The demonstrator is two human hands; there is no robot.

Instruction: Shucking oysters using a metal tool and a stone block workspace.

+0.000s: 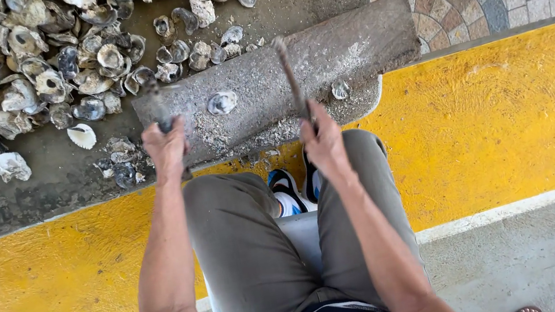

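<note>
Left hand (165,142): fist closed around a rough oyster (156,99), pressed down on the near edge of the stone slab (320,52).
Right hand (323,137): wrapped tight on a thin metal rod (291,79), tip blurred, raised just ahead of the knuckles.
Handling: I judge the oyster heavy for its size, stiff, jagged, brittle at the lip (sharp edges); best held across the thick hinge end.
Loose shell (222,102): between both hands, on the slab.
Shell heap (4,73): beyond the left hand.
</note>
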